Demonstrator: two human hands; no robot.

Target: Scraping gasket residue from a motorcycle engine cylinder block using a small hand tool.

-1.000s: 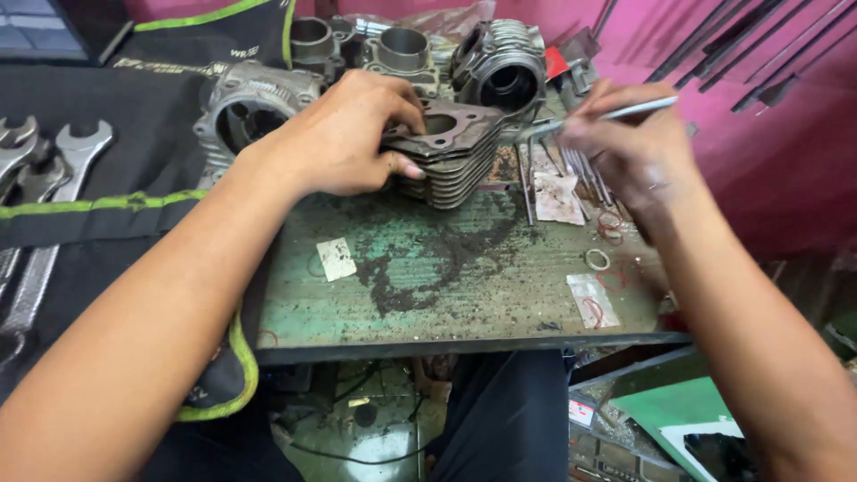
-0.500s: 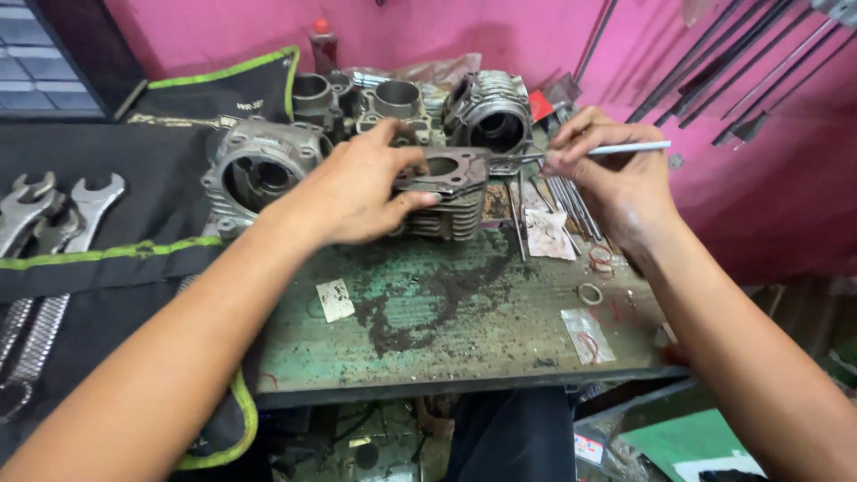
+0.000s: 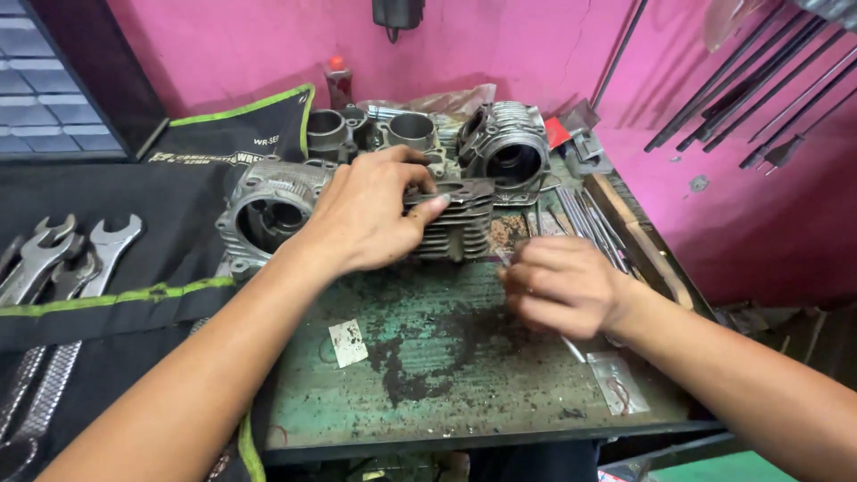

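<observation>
The finned cylinder block [image 3: 451, 223] is grey metal with stacked horizontal cooling fins and a flat top face. I see it standing upright at the back of the worn green bench top [image 3: 428, 375]. My left hand [image 3: 370, 214] rests over its top left edge, fingers curled around it in a grip. My right hand [image 3: 562, 286] lies just in front and to the right, fingers closed; it appears to pinch a thin metal tool [image 3: 573, 348], though most is hidden. Further cylinder parts [image 3: 509, 152] stand behind the block.

finned cylinder [image 3: 451, 228] on bench centre [image 3: 446, 393] | engine casing [image 3: 268, 210] left | wrenches [image 3: 54, 259] far left
</observation>
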